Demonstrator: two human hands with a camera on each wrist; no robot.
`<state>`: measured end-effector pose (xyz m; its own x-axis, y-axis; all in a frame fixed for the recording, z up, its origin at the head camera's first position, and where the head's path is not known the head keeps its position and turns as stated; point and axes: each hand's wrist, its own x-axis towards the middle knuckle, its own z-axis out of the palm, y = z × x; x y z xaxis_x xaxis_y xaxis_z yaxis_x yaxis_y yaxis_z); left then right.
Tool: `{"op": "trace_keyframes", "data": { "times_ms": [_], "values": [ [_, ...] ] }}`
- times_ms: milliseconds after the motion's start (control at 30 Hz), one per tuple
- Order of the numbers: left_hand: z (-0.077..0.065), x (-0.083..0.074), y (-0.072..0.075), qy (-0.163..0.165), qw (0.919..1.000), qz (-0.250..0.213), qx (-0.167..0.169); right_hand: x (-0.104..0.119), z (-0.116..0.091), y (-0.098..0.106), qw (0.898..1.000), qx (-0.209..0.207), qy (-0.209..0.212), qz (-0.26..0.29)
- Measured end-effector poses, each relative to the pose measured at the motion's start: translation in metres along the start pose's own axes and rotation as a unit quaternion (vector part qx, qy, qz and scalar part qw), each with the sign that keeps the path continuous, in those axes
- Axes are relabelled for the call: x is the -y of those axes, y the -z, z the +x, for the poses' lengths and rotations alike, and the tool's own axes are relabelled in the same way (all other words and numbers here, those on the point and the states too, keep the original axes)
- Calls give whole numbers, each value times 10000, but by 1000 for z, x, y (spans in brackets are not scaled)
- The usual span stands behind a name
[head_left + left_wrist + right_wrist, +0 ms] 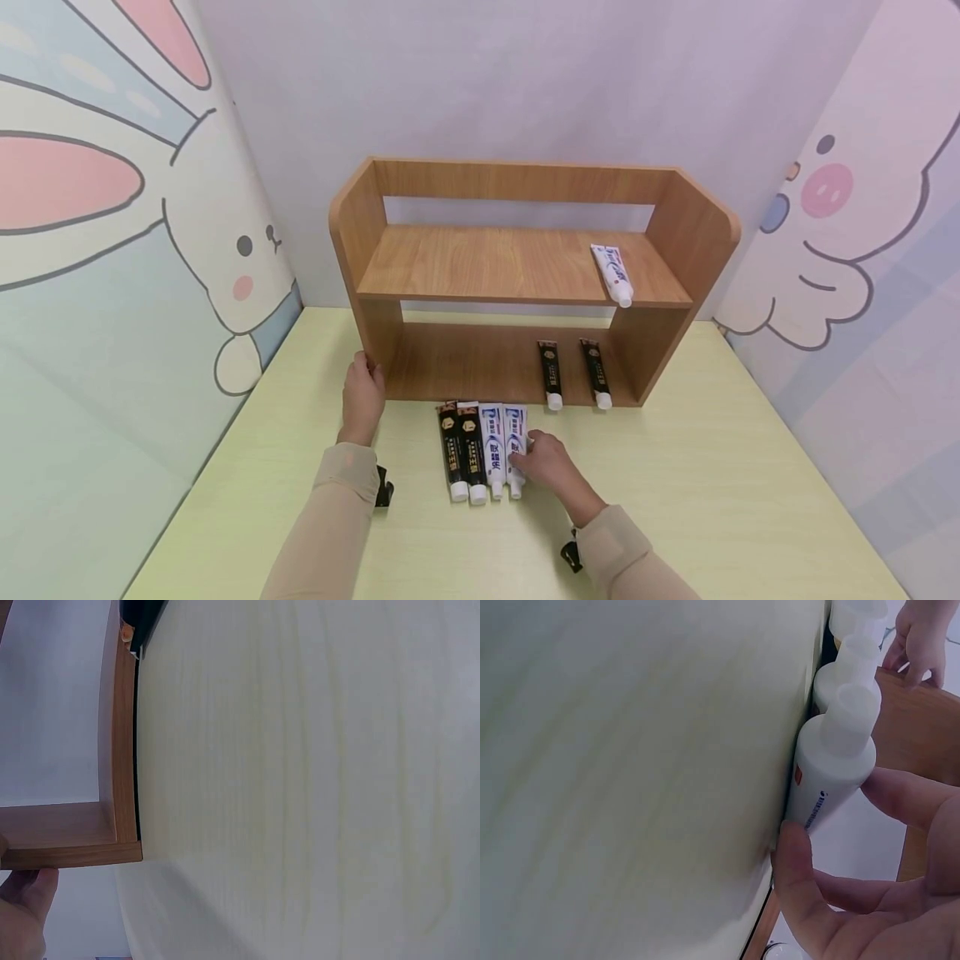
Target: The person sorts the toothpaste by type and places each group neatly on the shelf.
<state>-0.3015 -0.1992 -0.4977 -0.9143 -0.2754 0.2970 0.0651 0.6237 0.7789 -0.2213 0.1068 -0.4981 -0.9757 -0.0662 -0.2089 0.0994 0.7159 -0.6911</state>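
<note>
White toothpaste tube [516, 433], midway between the surface's [712, 500] left and right edges, is pinched by your right hand's [553, 463] fingers, so press evenly without nudging the neighbouring tube [492, 442], your left hand [363, 398] gripping the wooden shelf's [480, 262] left side.

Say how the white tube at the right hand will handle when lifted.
The tube likely gives when squeezed, tapering to a flat end. That flat end should also resist rolling. Its smooth-looking cap may feel slippery.
</note>
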Motion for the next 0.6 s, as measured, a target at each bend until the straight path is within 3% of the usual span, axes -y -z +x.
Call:
{"op": "trace_keyframes", "data": {
  "times_ms": [600],
  "values": [
    [-1,-1,1,81,9999,-110,74,3,6,-4,9994,186,-155,-242]
  ]
}}
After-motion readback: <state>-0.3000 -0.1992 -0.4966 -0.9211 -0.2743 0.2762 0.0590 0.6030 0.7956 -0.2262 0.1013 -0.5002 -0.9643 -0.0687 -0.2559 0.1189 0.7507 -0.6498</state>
